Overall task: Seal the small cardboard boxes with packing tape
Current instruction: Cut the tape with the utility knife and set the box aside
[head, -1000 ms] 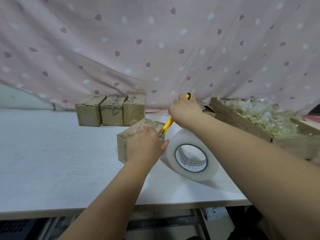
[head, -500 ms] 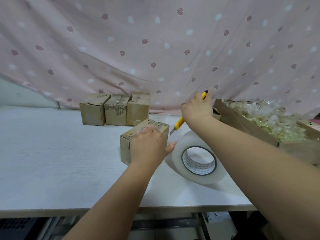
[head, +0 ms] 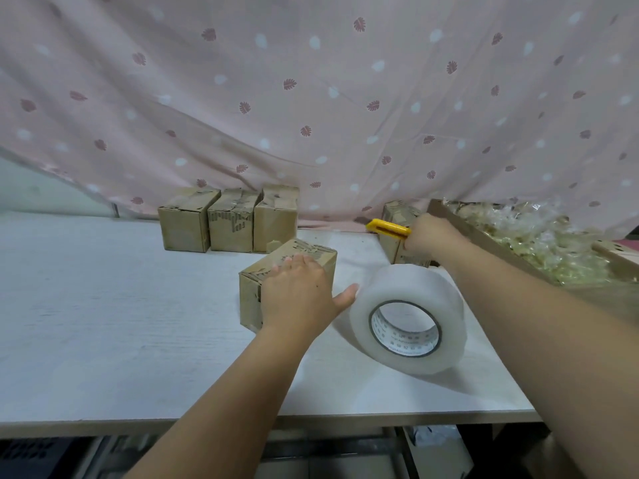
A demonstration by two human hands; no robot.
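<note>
The small cardboard box [head: 313,253] stands near the middle of the white table [head: 103,305], with one corner turned toward the person. The left hand [head: 297,295] rests flat on its top and front side; the fingers are straight and a little apart, and the thumb points out to the right. The thumb tip is just beside the roll of clear packing tape [head: 415,286], which stands on its edge to the right of the box; whether they touch, I cannot tell. Behind the roll, the right hand [head: 430,238] grips a yellow cutter [head: 387,229] with the fingers curled around its handle, and the cutter points to the left. This hand is in front of another small box [head: 397,212]. At the back of the table, three boxes [head: 231,228] stand side by side in a row. At the right edge, a large carton [head: 491,242] holds many clear plastic packets. A pink cloth [head: 311,98] with a leaf pattern hangs behind everything.
</note>
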